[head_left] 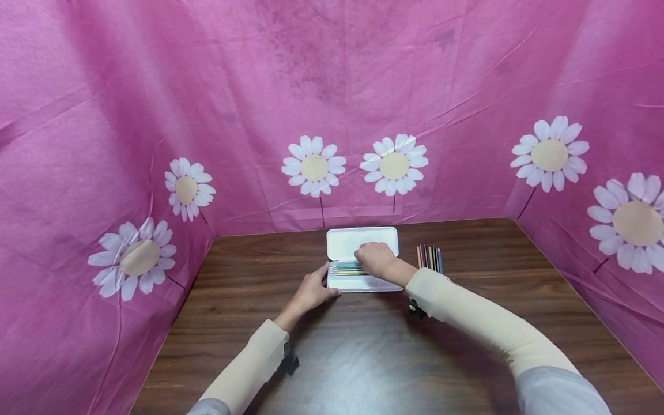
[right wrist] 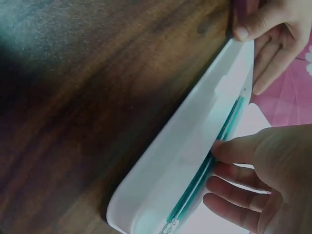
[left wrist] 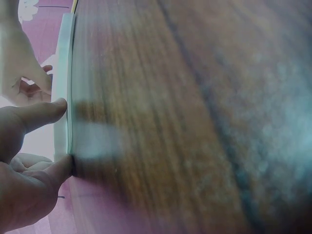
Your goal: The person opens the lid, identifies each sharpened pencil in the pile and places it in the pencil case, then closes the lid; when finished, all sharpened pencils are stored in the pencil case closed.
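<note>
An open white pencil case [head_left: 363, 282] lies on the table with its lid [head_left: 358, 242] folded back. Slender green pencils [right wrist: 190, 195] lie lengthwise in it, and a yellow one shows in the head view. My left hand [head_left: 312, 290] holds the case's left end, thumb at the near corner and fingers at the far side. Over the middle of the case is my right hand [head_left: 381, 260]. In the right wrist view its thumb [right wrist: 234, 149] and curled index finger pinch a green pencil, the other fingers bent beside it. Part of the pencils is hidden under this hand.
Several coloured pencils [head_left: 429, 258] lie side by side to the right of the case, partly behind the right forearm. The dark wooden table [head_left: 358, 357] is bordered at the back and sides by a pink cloth [head_left: 249, 115] with white flowers.
</note>
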Tool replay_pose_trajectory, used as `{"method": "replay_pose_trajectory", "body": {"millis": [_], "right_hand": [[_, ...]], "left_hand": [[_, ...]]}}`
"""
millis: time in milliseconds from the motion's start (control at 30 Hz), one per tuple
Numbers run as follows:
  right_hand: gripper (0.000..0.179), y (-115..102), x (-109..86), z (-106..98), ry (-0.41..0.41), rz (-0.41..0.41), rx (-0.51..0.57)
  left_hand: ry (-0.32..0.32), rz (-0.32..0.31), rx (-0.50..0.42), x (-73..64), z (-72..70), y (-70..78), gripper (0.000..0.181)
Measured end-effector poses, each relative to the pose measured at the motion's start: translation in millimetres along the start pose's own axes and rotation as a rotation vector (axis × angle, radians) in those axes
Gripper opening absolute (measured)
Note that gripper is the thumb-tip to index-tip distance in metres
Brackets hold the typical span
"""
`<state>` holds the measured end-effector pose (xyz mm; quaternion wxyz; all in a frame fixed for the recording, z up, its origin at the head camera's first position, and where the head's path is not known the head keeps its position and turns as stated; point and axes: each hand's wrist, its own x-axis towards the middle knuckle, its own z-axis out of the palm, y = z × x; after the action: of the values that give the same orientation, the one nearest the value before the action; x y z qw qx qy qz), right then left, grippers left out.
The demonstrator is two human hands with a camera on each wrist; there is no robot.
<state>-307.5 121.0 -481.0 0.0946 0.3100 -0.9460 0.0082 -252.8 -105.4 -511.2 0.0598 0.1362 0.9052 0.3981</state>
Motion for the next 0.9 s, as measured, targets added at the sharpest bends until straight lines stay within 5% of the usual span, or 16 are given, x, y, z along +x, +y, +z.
{"method": "replay_pose_trajectory", "body": {"millis": [200, 467, 900], "right_hand": [[0.014, 1, -2.7, 11, 0.068, -0.034, -0.039], [0.018, -5, -5.2, 2, -0.019, -0.036, -0.088], [0.023, -4, -10.0, -8, -0.055, -0.026, 0.010]], "left_hand": [[0.004, 0.012, 0.015, -0.8, 0.8, -0.6, 0.091], [0.006, 0.022, -0.008, 0.5, 0.2, -1.4, 0.091], [0.003, 0.005, -0.008, -0.6, 0.4, 0.6, 0.091]]}}
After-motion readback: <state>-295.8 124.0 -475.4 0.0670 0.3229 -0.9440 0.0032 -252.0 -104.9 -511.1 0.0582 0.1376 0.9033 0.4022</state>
